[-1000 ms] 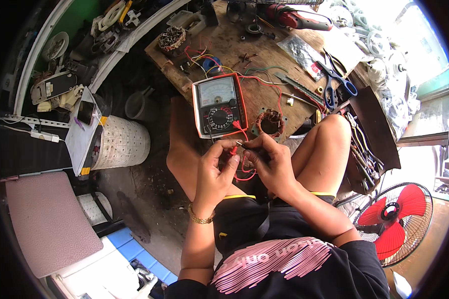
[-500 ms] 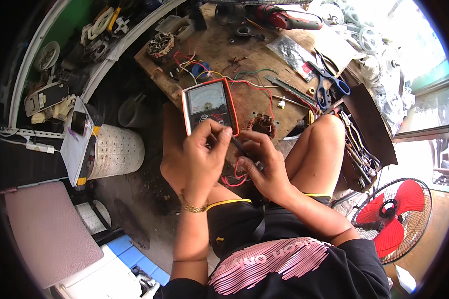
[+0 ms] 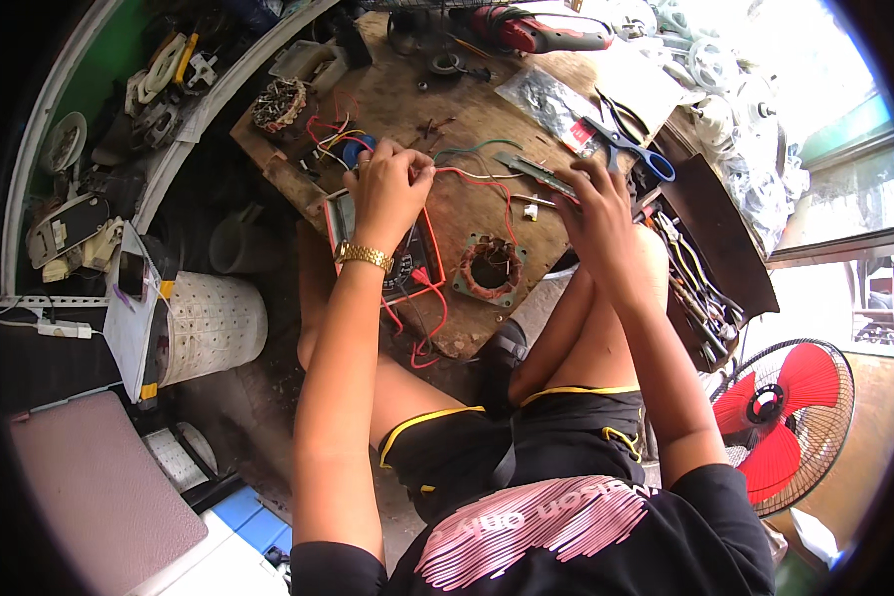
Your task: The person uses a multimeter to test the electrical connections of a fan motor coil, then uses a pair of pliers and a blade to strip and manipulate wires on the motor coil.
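My left hand point(image 3: 385, 197), a gold bracelet at its wrist, is over the top of the red-framed analog multimeter point(image 3: 425, 253) and hides much of its dial. Its fingers are pinched together beside the loose coloured wires point(image 3: 340, 139); what they hold is hidden. My right hand point(image 3: 602, 214) hovers at the right side of the bench, fingers bent and apart, beside a long flat greenish tool point(image 3: 534, 171). Between the hands lies a copper-wound motor stator point(image 3: 490, 268), with a red wire point(image 3: 512, 214) running up from it. Red test leads point(image 3: 429, 343) hang below the multimeter.
On the wooden bench point(image 3: 447, 214) lie blue-handled scissors point(image 3: 631, 149), a clear plastic packet point(image 3: 546, 104), a second wound stator point(image 3: 279, 103) and a red power tool point(image 3: 541, 30). A toolbox of pliers point(image 3: 700, 288) and a red-bladed fan point(image 3: 780, 422) are at right.
Both hands have parted from the dark test probe they held together. The left moved up over the multimeter's top, the right up and rightward. The multimeter now lies lower, beside the stator.
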Demonstrator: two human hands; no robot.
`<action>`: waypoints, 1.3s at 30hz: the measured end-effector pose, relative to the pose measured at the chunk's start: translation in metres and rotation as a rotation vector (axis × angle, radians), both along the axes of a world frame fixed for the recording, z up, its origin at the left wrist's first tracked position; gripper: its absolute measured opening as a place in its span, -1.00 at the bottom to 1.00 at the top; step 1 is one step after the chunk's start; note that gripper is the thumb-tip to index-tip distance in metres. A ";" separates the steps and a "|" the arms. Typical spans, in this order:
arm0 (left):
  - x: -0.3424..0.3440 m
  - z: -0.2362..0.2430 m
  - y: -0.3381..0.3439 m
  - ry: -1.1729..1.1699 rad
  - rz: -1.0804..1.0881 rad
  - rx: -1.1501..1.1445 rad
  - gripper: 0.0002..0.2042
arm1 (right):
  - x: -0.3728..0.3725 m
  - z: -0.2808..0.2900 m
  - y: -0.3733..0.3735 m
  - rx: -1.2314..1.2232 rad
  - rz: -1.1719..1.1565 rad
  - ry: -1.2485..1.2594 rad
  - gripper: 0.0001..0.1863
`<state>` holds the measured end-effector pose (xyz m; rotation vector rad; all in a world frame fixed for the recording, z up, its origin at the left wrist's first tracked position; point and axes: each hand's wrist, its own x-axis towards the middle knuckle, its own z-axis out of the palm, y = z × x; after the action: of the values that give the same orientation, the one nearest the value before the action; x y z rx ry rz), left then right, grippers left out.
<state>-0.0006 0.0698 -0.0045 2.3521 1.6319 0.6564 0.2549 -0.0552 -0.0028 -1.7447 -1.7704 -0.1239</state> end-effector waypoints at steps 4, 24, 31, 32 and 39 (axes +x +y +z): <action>-0.001 0.000 -0.013 -0.101 -0.017 0.145 -0.82 | 0.002 -0.018 0.039 -0.119 -0.012 -0.202 -0.49; 0.016 0.004 -0.094 -0.163 0.027 -0.027 -0.91 | -0.008 0.039 0.029 -0.863 0.441 0.744 -0.60; 0.018 0.001 -0.092 -0.194 0.051 -0.052 -0.89 | -0.020 0.023 0.034 -0.869 0.560 0.783 -0.61; 0.018 0.000 -0.091 -0.194 0.050 -0.053 -0.89 | -0.024 0.027 0.034 -0.903 0.527 0.811 -0.63; 0.019 0.001 -0.091 -0.180 0.052 -0.060 -0.90 | -0.026 0.029 0.044 -0.952 0.579 0.657 -0.63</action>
<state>0.0183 -0.0207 -0.0033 2.1473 1.6145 0.7927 0.2290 -0.0108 0.0258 -1.4257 -1.8072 1.5561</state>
